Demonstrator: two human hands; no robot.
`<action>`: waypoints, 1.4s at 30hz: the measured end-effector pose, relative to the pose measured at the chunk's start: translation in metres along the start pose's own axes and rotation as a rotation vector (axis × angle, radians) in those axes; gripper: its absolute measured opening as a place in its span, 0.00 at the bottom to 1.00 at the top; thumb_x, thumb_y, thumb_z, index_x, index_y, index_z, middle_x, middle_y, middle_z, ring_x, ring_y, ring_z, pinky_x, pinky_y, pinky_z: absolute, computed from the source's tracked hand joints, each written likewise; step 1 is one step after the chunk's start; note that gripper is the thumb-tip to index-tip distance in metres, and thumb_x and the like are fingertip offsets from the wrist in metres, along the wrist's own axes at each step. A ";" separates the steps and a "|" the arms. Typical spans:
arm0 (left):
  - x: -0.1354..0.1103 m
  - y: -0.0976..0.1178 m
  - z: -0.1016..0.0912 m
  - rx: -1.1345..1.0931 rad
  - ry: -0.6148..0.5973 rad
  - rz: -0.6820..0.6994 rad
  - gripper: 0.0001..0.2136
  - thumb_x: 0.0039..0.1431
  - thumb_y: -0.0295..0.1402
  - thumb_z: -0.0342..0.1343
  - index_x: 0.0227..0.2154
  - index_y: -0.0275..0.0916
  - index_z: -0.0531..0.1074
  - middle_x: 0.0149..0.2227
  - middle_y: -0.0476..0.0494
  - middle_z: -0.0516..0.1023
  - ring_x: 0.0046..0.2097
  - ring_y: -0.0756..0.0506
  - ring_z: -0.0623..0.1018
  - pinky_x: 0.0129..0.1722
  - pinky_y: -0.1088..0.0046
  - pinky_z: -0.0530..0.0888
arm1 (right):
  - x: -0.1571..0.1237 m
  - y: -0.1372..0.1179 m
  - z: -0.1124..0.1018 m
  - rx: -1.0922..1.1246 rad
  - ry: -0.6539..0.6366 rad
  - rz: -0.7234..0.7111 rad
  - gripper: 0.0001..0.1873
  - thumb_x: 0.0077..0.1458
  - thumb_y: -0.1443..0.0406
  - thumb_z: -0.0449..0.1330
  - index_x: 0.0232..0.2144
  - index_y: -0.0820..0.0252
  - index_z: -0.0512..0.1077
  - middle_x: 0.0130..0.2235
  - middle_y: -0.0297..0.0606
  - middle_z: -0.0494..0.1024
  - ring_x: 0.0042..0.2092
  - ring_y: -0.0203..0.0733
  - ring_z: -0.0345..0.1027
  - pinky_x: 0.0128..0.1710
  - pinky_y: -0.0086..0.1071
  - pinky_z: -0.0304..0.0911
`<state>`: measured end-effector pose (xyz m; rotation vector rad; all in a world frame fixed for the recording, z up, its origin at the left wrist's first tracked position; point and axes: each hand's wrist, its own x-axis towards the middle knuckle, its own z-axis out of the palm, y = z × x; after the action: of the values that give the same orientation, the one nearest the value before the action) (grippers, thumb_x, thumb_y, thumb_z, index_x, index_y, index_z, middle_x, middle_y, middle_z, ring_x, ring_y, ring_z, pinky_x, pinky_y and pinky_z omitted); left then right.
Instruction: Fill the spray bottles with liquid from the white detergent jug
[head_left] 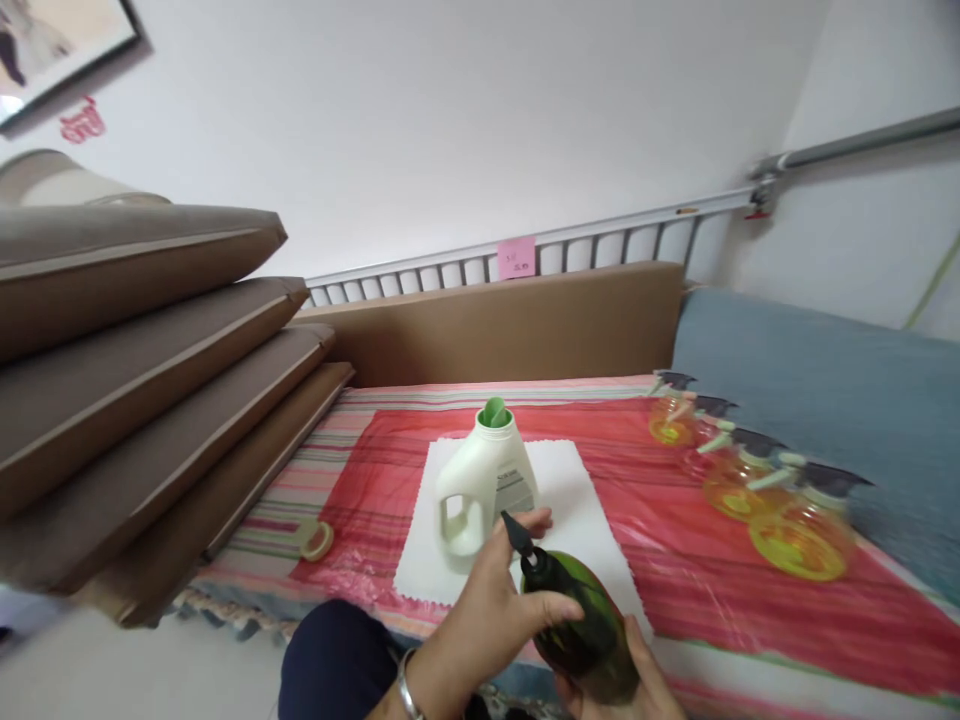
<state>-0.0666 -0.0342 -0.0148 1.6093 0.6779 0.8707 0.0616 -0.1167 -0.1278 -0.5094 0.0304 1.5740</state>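
A dark green pump bottle (581, 625) with a black pump nozzle sits low in the middle, tilted. My left hand (499, 600) is closed around its neck and pump. My right hand (637, 685) cups the bottle from below, fingers wrapped on its base. Just beyond stands a white jug with a handle and open green spout (484, 480), upright on a white cloth (585, 510). The cloth lies on a red plastic sheet (637, 450) over a striped bedcover.
Several clear spray bottles with yellow liquid (795, 535) lie in a row at the right. Stacked brown cushions (142, 400) fill the left. A tape roll (316, 540) lies near them. A brown headboard (517, 320) and a blue blanket (825, 390) lie behind.
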 end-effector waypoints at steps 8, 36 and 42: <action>-0.005 0.009 0.011 -0.195 0.191 -0.041 0.11 0.41 0.31 0.66 0.30 0.36 0.75 0.28 0.46 0.77 0.34 0.45 0.75 0.37 0.70 0.71 | -0.001 0.003 0.001 -0.008 -0.058 0.057 0.18 0.41 0.51 0.68 0.34 0.50 0.78 0.37 0.37 0.83 0.38 0.45 0.75 0.33 0.34 0.69; 0.000 0.024 -0.031 -0.400 0.550 0.317 0.06 0.51 0.32 0.61 0.32 0.40 0.73 0.33 0.49 0.77 0.38 0.48 0.77 0.42 0.71 0.71 | -0.002 0.006 0.011 -0.034 0.014 0.063 0.20 0.45 0.54 0.66 0.40 0.57 0.75 0.38 0.42 0.82 0.38 0.45 0.74 0.30 0.31 0.68; 0.004 0.019 -0.029 -0.378 0.384 0.235 0.04 0.51 0.31 0.61 0.30 0.40 0.73 0.33 0.48 0.76 0.38 0.47 0.76 0.41 0.70 0.71 | -0.002 0.005 0.005 -0.022 0.001 0.067 0.17 0.48 0.57 0.66 0.39 0.58 0.75 0.38 0.43 0.82 0.36 0.45 0.75 0.32 0.34 0.69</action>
<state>-0.0886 -0.0186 0.0070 1.2048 0.5488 1.4139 0.0549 -0.1171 -0.1243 -0.5307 0.0312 1.6407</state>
